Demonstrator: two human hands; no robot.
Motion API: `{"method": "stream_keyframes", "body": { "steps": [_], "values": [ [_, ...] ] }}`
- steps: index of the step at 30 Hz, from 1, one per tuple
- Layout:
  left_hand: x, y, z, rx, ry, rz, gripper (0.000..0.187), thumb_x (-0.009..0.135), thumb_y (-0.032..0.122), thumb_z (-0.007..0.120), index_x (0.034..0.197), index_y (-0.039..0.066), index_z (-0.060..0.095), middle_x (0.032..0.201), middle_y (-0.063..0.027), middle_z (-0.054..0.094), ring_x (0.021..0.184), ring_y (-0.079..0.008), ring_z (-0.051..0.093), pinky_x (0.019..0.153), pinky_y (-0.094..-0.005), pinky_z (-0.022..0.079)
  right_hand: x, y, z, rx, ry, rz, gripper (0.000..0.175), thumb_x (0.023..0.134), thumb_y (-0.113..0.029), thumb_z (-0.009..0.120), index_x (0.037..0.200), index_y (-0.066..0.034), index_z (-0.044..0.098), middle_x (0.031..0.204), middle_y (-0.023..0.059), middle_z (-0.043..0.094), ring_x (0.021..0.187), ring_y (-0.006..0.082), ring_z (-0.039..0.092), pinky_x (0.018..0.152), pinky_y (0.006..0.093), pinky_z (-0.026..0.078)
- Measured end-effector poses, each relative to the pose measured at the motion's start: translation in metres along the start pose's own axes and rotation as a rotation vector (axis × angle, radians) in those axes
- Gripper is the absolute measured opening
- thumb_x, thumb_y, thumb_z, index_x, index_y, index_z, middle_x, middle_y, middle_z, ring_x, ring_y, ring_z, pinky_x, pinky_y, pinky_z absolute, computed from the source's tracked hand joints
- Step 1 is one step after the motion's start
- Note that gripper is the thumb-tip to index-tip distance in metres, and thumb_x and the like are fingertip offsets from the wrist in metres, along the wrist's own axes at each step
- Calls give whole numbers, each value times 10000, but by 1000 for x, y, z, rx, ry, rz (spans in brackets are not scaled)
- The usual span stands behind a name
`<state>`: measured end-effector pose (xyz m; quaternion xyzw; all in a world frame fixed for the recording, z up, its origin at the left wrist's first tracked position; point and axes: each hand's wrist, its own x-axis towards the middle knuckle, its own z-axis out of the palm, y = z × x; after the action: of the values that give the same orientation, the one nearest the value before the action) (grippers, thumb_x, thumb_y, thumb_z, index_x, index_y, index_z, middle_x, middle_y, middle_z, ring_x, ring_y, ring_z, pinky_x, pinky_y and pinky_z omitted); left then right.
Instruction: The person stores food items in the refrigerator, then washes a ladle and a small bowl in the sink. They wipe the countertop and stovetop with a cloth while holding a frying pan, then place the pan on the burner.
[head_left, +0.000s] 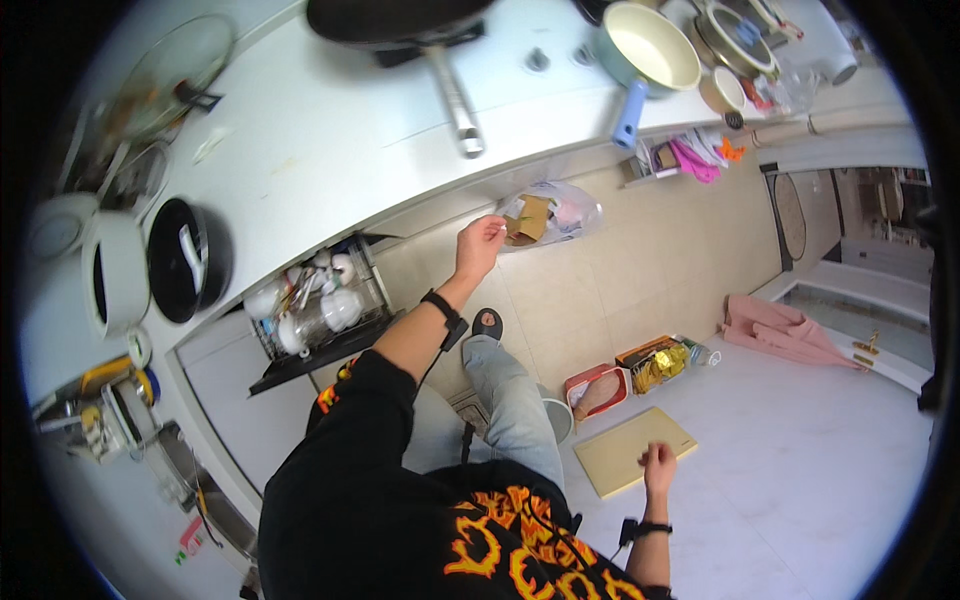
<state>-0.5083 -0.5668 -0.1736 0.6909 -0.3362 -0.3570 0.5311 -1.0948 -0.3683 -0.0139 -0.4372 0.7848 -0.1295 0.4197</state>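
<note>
My left hand (478, 246) reaches out in front of me, beside a clear plastic bag (577, 214) that holds cardboard and other scraps. Thumb and fingertips are pinched together on what looks like a small white thing (503, 226), mostly covered by the fingers. Off to my right, my right hand (658, 466) hangs with loosely curled fingers over the edge of a pale yellow board (626, 448). Nothing shows in that hand. Each wrist wears a black band.
A white counter (315, 202) carries a frying pan (450, 97), a green saucepan (652, 49) and a black pot (214, 259). Below it, a pulled-out drawer rack (319, 300) holds dishes. A red container (596, 394) stands near my leg; pink cloth (772, 330) hangs at the right.
</note>
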Motion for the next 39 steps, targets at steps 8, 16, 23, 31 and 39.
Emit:
{"method": "stream_keyframes", "body": {
  "steps": [8,16,23,31,39],
  "values": [
    [93,-190,195,312,-89,-159,188,921,122,732,1071,12,760,925,-118,786,852,-188,750,803,-321,584,-113,138,0,188,226,363,235,1041,-211,626,1001,20,634,755,85,643,604,182,664,558,329,587],
    [130,-272,245,13,-174,-280,313,992,148,639,1267,16,708,1111,-170,773,1045,-255,740,895,-349,558,-170,157,48,283,217,585,202,1039,-177,641,1013,24,638,757,87,657,619,179,673,587,320,594],
    [108,-245,228,420,-203,-118,170,1005,137,597,1042,14,708,947,-110,750,870,-196,692,770,-357,546,-128,128,62,297,174,490,199,1034,-185,639,1003,11,643,777,92,665,629,181,682,594,305,586],
    [8,-40,57,312,-303,-4,136,934,112,610,991,45,714,905,-188,734,859,-376,704,754,-451,553,33,-71,49,-70,-107,-170,276,1075,-242,584,973,10,631,779,64,623,721,142,603,684,318,535],
    [-123,108,-278,381,81,-121,193,936,181,726,1078,55,758,957,-123,782,841,-234,749,791,-358,591,46,-344,169,-344,-387,-836,203,1005,-182,657,1016,19,680,785,131,694,715,193,653,694,352,532]
  ]
}}
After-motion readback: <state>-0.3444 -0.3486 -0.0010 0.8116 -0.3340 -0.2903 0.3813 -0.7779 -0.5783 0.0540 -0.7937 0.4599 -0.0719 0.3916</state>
